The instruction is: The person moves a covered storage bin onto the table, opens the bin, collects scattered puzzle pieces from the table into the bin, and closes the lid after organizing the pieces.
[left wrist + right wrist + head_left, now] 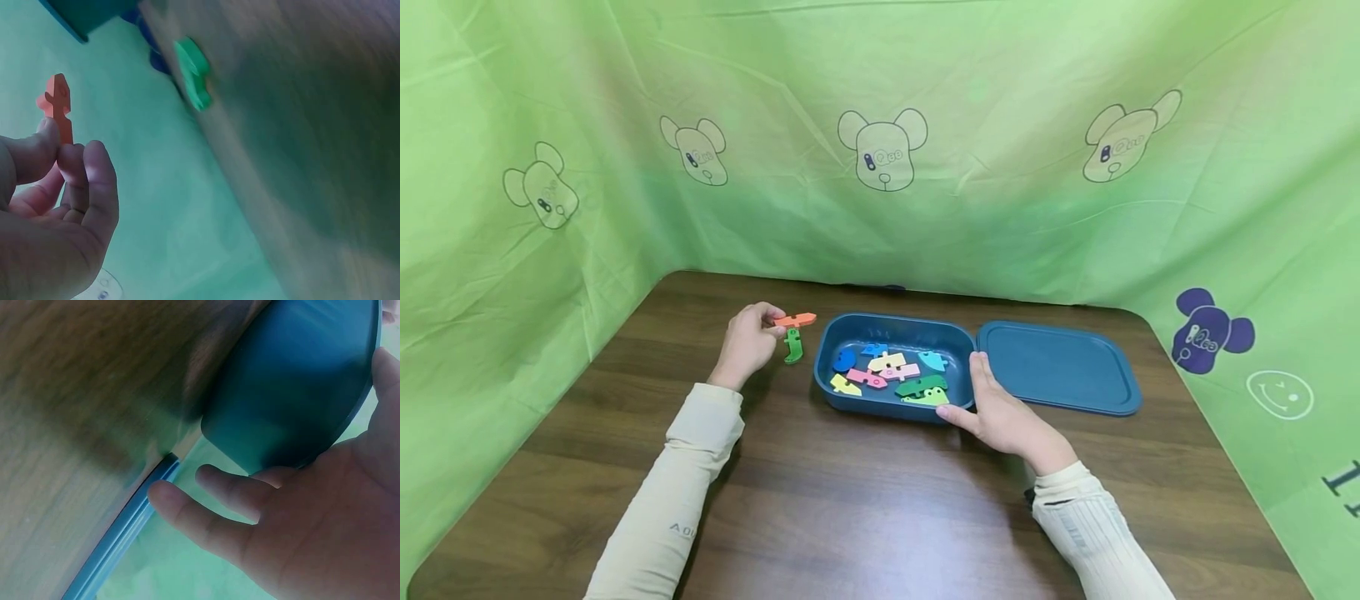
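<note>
My left hand [748, 342] pinches an orange puzzle-like piece [797, 320] between thumb and fingertips, left of the blue box. In the left wrist view the orange piece [60, 103] stands up from the fingertips. Just below it in the head view, a green notched piece [793, 346] lies on the table. My right hand [1004, 414] touches the right end of the open blue box [895, 408], thumb at the front rim and fingers extended along the side. Inside lie several colored pieces, among them a pink piece [867, 378], a blue round piece [844, 360] and a dark green piece [922, 386].
A flat blue lid [1060, 367] lies right of the box, close to its right end. The brown wooden table [850, 508] has a rounded far edge. Green cloth [1000, 233] printed with bear heads hangs behind it and at both sides.
</note>
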### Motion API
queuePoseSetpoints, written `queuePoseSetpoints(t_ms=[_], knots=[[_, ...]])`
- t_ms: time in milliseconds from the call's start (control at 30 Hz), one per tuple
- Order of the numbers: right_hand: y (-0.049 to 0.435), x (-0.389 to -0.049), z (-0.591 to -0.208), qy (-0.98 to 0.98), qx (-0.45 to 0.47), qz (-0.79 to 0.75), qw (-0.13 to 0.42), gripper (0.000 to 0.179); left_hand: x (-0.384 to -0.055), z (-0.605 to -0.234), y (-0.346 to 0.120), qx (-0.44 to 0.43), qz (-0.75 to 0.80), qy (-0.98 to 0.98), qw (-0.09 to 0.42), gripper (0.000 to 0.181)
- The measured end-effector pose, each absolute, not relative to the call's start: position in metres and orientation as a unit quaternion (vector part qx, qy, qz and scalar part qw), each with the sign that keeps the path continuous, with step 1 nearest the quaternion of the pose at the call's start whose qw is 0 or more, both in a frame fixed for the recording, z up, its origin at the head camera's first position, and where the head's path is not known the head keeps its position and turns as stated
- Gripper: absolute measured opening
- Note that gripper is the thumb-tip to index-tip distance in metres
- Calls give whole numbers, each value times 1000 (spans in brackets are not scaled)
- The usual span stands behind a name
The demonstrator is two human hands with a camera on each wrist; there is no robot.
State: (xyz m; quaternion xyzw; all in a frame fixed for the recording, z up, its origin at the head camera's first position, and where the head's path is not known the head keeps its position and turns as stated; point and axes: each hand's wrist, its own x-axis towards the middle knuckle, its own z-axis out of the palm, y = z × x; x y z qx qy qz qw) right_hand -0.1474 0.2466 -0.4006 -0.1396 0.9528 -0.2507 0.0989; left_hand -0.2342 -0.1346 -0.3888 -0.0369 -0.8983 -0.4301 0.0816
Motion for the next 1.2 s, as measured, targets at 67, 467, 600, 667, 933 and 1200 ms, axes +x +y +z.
queuePoseSetpoints(t_ms=[67,467,600,667,933,1200], knots=[[247,-147,-401,953,-140,-250,98,116,-233,-387,-128,-43,-437,-895,80,19],[248,-148,-401,953,-139,-251,100,116,-230,-382,-82,-73,-458,-884,56,16],[248,-147,-401,954,-140,-247,100,116,-227,-379,-60,-75,-456,-886,33,17],[247,-147,-400,954,-141,-246,101,116,-226,-378,-50,-80,-451,-889,27,18],[247,-147,-400,954,-138,-244,103,115,-216,-379,-18,-99,-470,-877,-5,19],[248,-148,-401,954,-138,-243,105,115,-209,-381,14,-87,-490,-867,-32,21]])
